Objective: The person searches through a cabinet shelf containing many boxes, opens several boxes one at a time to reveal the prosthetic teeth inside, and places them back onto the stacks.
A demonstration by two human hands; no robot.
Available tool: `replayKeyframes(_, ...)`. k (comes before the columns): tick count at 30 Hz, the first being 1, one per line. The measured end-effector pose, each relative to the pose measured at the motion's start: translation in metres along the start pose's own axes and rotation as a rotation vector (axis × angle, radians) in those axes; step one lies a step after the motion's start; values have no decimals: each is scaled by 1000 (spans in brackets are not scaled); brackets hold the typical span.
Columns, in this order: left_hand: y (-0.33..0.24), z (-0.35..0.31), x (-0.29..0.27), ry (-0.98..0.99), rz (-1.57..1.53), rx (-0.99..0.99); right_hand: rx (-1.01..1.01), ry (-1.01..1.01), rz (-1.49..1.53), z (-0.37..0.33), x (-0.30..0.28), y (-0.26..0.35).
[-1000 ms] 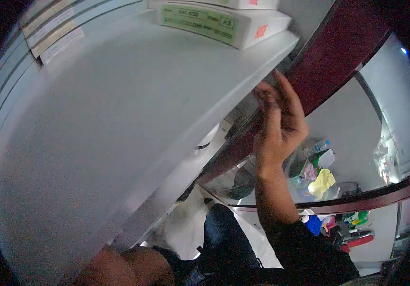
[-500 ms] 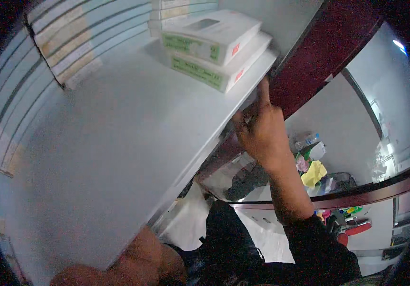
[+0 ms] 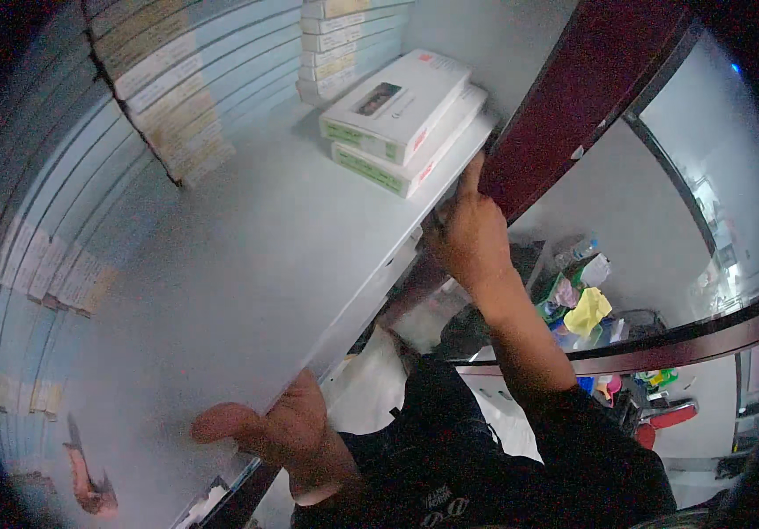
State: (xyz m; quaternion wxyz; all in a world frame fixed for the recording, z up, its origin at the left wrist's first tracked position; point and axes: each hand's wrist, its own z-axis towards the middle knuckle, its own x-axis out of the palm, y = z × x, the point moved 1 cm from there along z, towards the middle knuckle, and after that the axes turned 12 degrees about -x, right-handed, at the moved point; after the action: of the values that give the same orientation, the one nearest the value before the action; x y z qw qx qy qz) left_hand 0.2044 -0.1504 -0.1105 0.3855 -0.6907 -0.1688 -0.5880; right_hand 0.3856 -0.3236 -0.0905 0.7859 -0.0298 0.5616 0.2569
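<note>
My left hand [image 3: 278, 432] grips the front edge of a white shelf [image 3: 247, 256], thumb lying on top of it. My right hand [image 3: 468, 234] is raised to the shelf's far right end, fingers closed on the edge beside a dark red cabinet frame [image 3: 565, 115], one finger pointing up. Two flat white boxes [image 3: 401, 119] with green side labels lie stacked on the shelf just left of that hand. What the right fingers hold under the edge is hidden.
Rows of thin pale boxes [image 3: 168, 97] stand along the shelf's back and left. A further pile [image 3: 344, 44] rises behind the two flat boxes. Below right, a desk holds a yellow cloth [image 3: 589, 310], a bottle and small colourful items.
The view has dropped, showing more of the shelf top and the boxes on it. My right hand stayed at the shelf's right end; my left hand came onto the front edge.
</note>
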Motion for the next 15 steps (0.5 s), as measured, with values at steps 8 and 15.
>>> replayKeyframes(8, -8, 3, -25, 285, 514, 21, 54, 75, -42, -1, -13, 9)
replayKeyframes(15, -8, -6, -18, -44, 1294, 369, -178, 120, -167, -11, -61, 17)
